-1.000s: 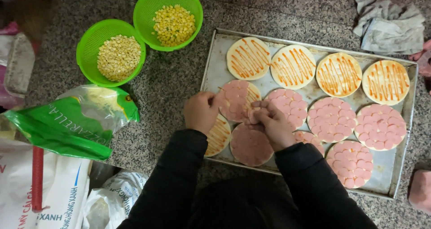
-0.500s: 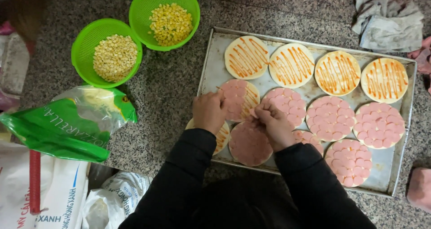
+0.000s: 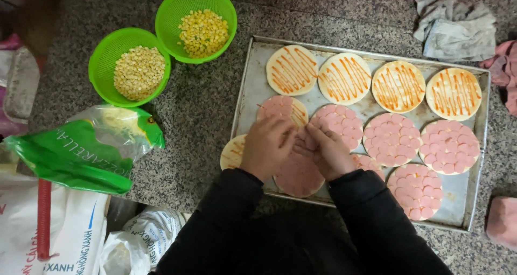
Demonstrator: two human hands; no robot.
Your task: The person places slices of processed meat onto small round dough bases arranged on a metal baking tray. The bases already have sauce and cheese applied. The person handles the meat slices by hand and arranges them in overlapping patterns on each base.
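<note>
A metal baking tray (image 3: 249,100) lies on the speckled stone surface. Its far row holds several round bases striped with orange sauce (image 3: 344,78). Nearer rows hold rounds covered with pink sausage slices (image 3: 392,139). My left hand (image 3: 266,145) and my right hand (image 3: 324,148) meet over the tray's near left part, fingers bunched together above a half-covered round (image 3: 283,107) and a pink-covered round (image 3: 299,177). Small pink slices seem pinched between the fingertips, though the fingers hide them. A sauced round (image 3: 232,152) peeks out left of my left hand.
Two green bowls of yellow kernels (image 3: 140,70) (image 3: 202,31) sit left of the tray. A green plastic bag (image 3: 81,151) and white sacks (image 3: 59,232) lie at the near left. Crumpled cloths (image 3: 455,24) rest at the far right, a pink block (image 3: 502,221) at the near right.
My two hands have stayed together over the tray's near left rounds, shifting only slightly. The tray and bowls have not moved.
</note>
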